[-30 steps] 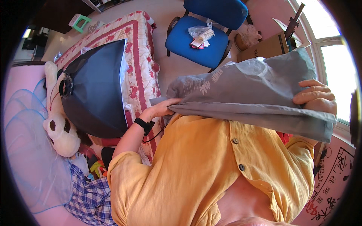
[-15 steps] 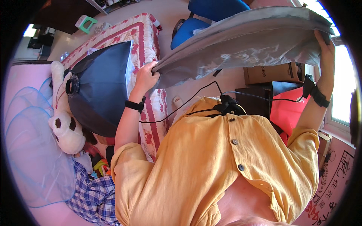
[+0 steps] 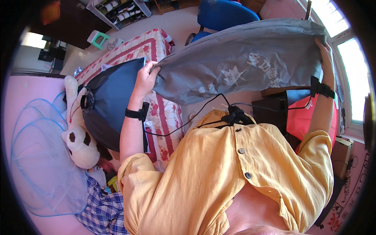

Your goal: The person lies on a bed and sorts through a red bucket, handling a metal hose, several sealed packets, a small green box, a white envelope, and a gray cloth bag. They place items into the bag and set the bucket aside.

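Observation:
A long grey fabric bag point(image 3: 219, 64) with white printing is stretched out in front of me, held up at both ends. My left hand point(image 3: 146, 78) is closed, pinching the bag's left end with bunched cloth at the fingertips. At the far right, my right hand point(image 3: 325, 55) grips the other end, its fingers partly hidden by the fabric. The cloth sags a little and wrinkles between the two hands. Just left of my left hand, a black softbox point(image 3: 117, 98) with a round mount ring lies at the edge of the bed.
A bed with a red-and-white floral quilt point(image 3: 167, 125) lies ahead on the left. Beyond the bag is a blue chair point(image 3: 225, 13). A white plush toy point(image 3: 80, 145), a folded mesh net point(image 3: 43, 156) and a plaid cloth point(image 3: 103, 209) lie at left. A window point(image 3: 349, 74) is at right.
The bag has turned so its printed side faces me, and it hangs flatter and wider. Both hands keep their hold and have shifted slightly left in view.

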`<state>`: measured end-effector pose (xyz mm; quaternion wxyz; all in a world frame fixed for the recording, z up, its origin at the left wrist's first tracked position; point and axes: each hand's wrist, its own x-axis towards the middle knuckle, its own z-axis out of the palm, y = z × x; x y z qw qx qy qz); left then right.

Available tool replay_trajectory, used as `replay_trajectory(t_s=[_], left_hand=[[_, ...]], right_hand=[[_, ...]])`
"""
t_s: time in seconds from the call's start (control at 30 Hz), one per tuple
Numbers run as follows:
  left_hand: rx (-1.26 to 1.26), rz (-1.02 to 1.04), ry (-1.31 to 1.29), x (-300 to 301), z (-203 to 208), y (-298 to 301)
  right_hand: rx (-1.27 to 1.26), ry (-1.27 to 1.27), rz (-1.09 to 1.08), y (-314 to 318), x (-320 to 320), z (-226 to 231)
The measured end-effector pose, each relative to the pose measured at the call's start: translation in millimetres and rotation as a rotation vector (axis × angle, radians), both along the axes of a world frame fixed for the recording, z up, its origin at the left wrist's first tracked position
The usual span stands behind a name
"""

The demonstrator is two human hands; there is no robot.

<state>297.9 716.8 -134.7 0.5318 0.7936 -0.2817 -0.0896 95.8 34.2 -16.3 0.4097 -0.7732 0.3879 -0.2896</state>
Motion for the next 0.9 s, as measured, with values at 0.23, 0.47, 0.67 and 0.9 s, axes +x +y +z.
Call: replay_trajectory(t_s=[0.23,0.47,0.67,0.9], left_hand=[[0.133,-0.077,-0.314,-21,104,-41],[0.421,-0.472,-0.712,-70,200,-138],[0.050,-0.465,-0.641,-72,211,-155],[0.137,-0.304,-0.427,-74,176,-105]], right_hand=[[-0.597,0.380,-0.062,11,5,-49],[-0.538,-0.234,0.898,279,16,9],[0.099,-0.151,1.055,320,26,10],[0.434,-0.484,1.122,280,10,-35]])
